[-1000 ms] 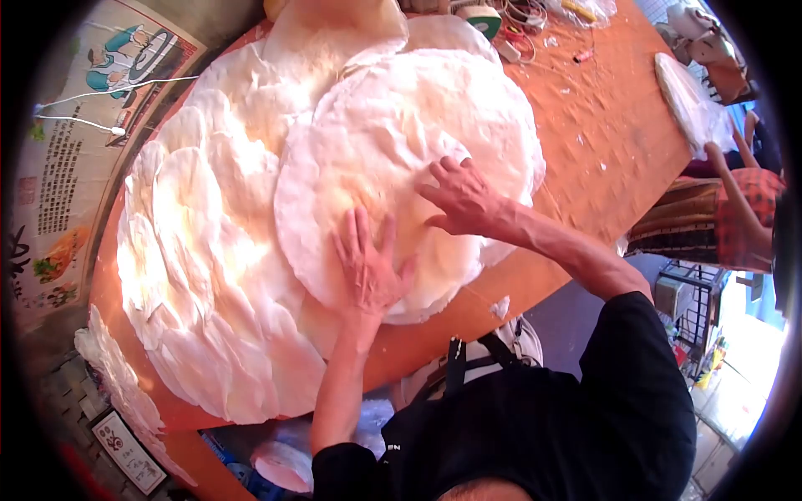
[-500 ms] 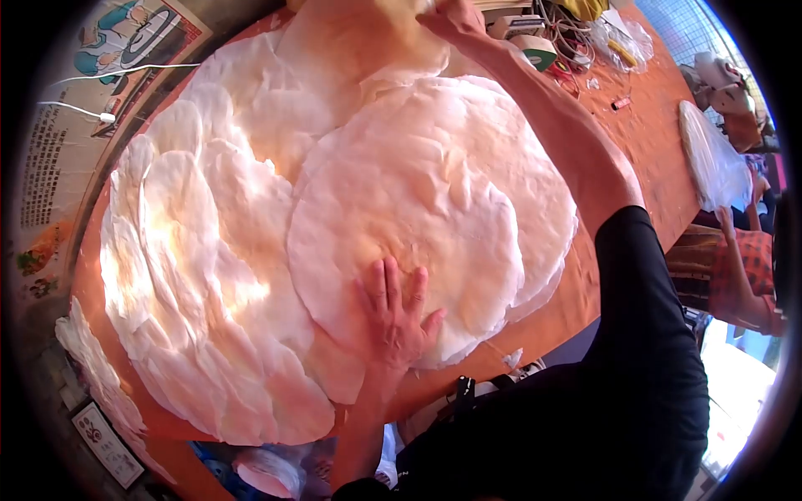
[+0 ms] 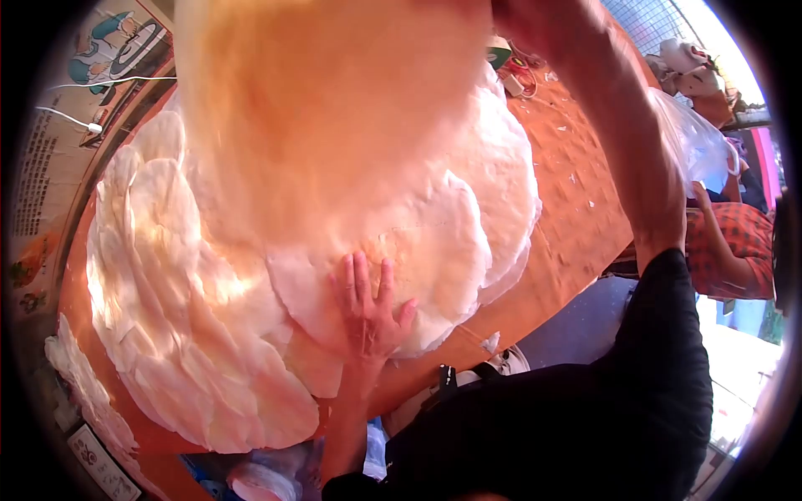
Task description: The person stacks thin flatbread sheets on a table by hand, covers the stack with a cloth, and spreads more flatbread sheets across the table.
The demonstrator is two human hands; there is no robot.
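Fingers spread, my left hand (image 3: 368,313) lies flat on a stack of large, round, thin flatbreads (image 3: 447,275) on the table. A raised thin flatbread (image 3: 334,108), smeared by motion, fills the upper middle of the view and covers part of the stack. At the top, my right hand (image 3: 526,21) grips this bread's right edge; blur hides its separate fingers. Left of the stack, many overlapping, folded flatbreads (image 3: 167,284) form a broad pile.
An orange-covered table (image 3: 576,192) carries the breads, with cords (image 3: 522,71) near the back right. A person in a checked shirt (image 3: 727,246) is at the right beside a clear plastic bag (image 3: 697,146). A printed poster (image 3: 50,167) and a white cable (image 3: 92,127) are at left.
My right hand has lifted the flatbread from the back of the table up toward the camera. My left hand stays flat on the stack. The whole view has shifted slightly.
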